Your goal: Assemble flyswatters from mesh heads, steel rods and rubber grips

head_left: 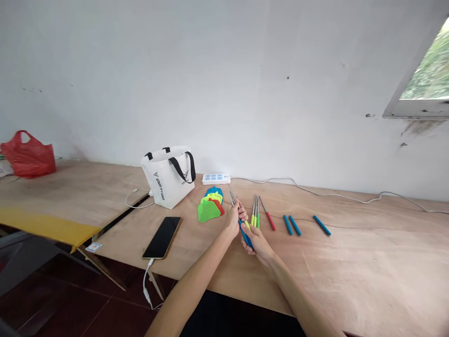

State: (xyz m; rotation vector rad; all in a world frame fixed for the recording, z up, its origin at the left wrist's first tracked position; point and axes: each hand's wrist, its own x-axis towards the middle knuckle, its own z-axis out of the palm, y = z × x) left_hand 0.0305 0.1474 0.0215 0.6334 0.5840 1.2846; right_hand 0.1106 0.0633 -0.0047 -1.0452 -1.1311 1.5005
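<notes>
Both my hands meet over the middle of the wooden table (351,262). My left hand (234,217) grips the thin metal rods (232,197) of a small bundle that pokes up past its fingers. My right hand (255,238) holds the blue handle (245,236) of that bundle, with a yellow-green handle (248,225) beside it. Just left of my hands lies a stack of mesh swatter heads (209,205), green, red, yellow and blue. Right of my hands lie green-handled rods (256,211) and a red-handled rod (268,214).
Three loose blue handles (293,225) lie further right. A black phone (162,237) on a white cable lies at the near left. A white tote bag (170,175), a white power strip (216,178) and a red plastic bag (28,155) stand near the wall.
</notes>
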